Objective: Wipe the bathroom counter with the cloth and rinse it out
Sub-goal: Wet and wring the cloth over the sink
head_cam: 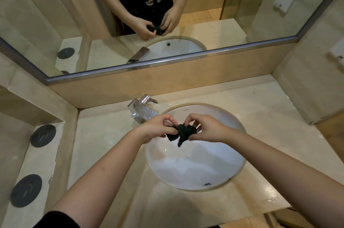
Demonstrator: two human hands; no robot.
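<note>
I can read nothing for sure. My sink (195, 168) has a small grey brand mark (185, 110) on its back rim, its letters too small to make out. The tap (143, 105) shows a tiny red mark on top, and each black disc (43, 135) a faint line sign

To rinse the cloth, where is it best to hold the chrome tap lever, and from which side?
Grip the flat chrome lever at its free end, which seems to point right, over the square tap body. Come from above and in front, because the wall stands close behind. The left hand is nearest, but it and the right hand pinch the bunched dark green cloth.
</note>
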